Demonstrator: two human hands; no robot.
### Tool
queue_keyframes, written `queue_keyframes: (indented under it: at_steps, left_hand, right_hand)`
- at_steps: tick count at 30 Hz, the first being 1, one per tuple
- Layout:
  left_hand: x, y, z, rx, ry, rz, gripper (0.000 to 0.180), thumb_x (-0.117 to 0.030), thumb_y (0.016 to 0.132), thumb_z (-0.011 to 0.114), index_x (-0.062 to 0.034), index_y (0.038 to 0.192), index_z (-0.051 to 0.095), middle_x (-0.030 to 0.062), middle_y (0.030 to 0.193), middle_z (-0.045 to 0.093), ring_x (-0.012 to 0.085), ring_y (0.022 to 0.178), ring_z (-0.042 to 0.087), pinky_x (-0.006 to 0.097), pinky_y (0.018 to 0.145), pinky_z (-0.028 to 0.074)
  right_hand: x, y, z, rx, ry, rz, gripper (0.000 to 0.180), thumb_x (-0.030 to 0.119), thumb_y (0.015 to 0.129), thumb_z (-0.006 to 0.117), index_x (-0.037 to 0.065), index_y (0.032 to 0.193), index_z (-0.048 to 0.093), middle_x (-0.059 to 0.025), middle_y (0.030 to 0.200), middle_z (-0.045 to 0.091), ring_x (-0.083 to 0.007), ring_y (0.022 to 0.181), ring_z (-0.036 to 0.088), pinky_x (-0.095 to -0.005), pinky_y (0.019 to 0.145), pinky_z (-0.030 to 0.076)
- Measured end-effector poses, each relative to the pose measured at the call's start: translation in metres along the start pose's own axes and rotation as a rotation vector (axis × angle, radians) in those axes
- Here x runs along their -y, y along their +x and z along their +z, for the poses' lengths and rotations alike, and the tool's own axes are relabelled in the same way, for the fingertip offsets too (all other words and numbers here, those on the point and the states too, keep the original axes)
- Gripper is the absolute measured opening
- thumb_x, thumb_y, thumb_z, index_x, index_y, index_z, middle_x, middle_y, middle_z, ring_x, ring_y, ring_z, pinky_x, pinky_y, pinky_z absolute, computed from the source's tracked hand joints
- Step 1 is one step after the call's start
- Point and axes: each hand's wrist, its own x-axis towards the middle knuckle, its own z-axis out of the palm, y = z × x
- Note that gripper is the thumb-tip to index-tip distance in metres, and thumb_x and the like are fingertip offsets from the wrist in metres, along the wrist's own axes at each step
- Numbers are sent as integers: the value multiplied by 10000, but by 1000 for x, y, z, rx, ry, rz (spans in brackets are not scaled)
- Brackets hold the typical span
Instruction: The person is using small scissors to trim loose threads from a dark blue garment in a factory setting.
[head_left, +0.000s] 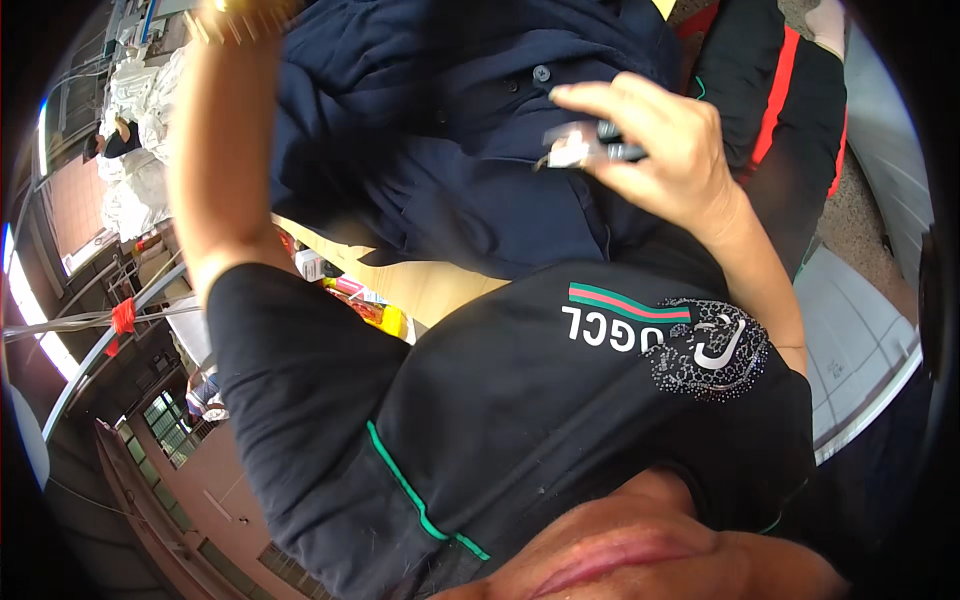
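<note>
A dark navy garment (470, 150) with dark buttons (541, 74) lies in folds in front of me. Over its right part, my right hand (660, 140) is closed on a small tool with dark handles and a pale, shiny front end. It looks like thread snips (625, 152), though blur hides the exact shape of the blades. My left forearm (225, 150) reaches up past the garment's left side. A gold-coloured band, smeared by motion, circles that wrist at the top edge, and the left hand itself is cut off by the frame.
Under the garment shows a light wooden tabletop (440, 285), with colourful packets (375, 310) near my left sleeve. White cloth (135, 130) is heaped at far left. Black trousers with a red stripe (775, 100) are at upper right, above a pale panel (855, 330).
</note>
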Motion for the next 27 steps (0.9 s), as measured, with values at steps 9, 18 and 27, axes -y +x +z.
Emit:
queue_keyframes:
  at_steps: [9, 18, 27]
  left_hand:
    - [-23, -170, 112, 117, -154, 114, 442, -94, 795, 736, -45, 1204, 577, 148, 1112, 562, 327, 1021, 580, 367, 881, 481]
    - [-38, -162, 99, -90, -521, 76, 449, 95, 818, 533, -50, 1237, 605, 92, 1223, 631, 180, 1056, 615, 289, 905, 479]
    - [-12, -152, 118, -82, -1140, -310, 242, -144, 920, 650, -17, 1124, 680, 28, 1042, 697, 87, 978, 616, 210, 890, 445]
  right_hand:
    - [-9, -2, -22, 65, 43, 206, 123, 27, 728, 695, 45, 847, 672, -52, 665, 534, -207, 553, 572, -318, 499, 412]
    - [6, 28, -84, -41, 719, 298, 183, 121, 916, 645, -36, 1006, 675, -4, 885, 666, -45, 814, 581, -203, 751, 449]
    - [-8, 33, -39, -167, 70, 192, 331, 110, 817, 762, 33, 1123, 661, -30, 875, 655, -122, 837, 618, -245, 764, 481]
